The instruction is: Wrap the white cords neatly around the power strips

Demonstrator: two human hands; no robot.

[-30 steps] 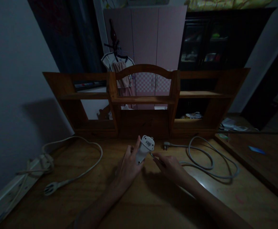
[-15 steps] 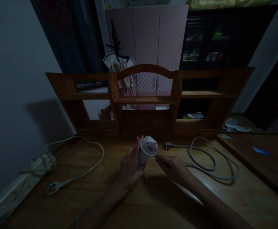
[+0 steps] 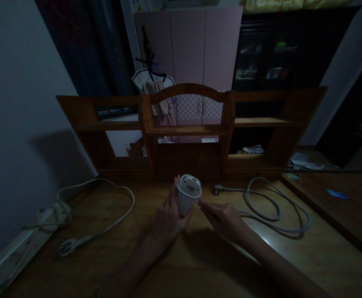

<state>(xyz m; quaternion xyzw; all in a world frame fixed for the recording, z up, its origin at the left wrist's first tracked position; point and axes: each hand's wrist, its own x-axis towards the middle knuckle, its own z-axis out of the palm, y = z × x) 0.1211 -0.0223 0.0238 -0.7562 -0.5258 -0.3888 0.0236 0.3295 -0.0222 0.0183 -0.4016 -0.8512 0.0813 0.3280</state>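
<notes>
In the head view, my left hand (image 3: 168,217) is wrapped round a white cylindrical device (image 3: 185,205) and holds it above the table. Its flat end, with a grey label and small dark screw-like spots, faces up and towards me. A thin white cord (image 3: 179,191) loops round the body near that end. On the right side of the device, my right hand (image 3: 226,217) pinches with thumb and forefinger; a short white bit of the cord shows at its fingertips. What the other fingers of that hand do is hidden in shadow.
A grey cable (image 3: 277,223) with a plug (image 3: 218,190) lies coiled on the right of the wooden table (image 3: 174,265). To the left lie a white power strip (image 3: 22,242) and its cord's plug (image 3: 67,247). A wooden shelf unit (image 3: 187,130) stands along the back edge.
The device has shifted slightly left, with its labelled end turned a little. My right fingertips have come slightly left too, and a bit of cord now shows between them and the device.
</notes>
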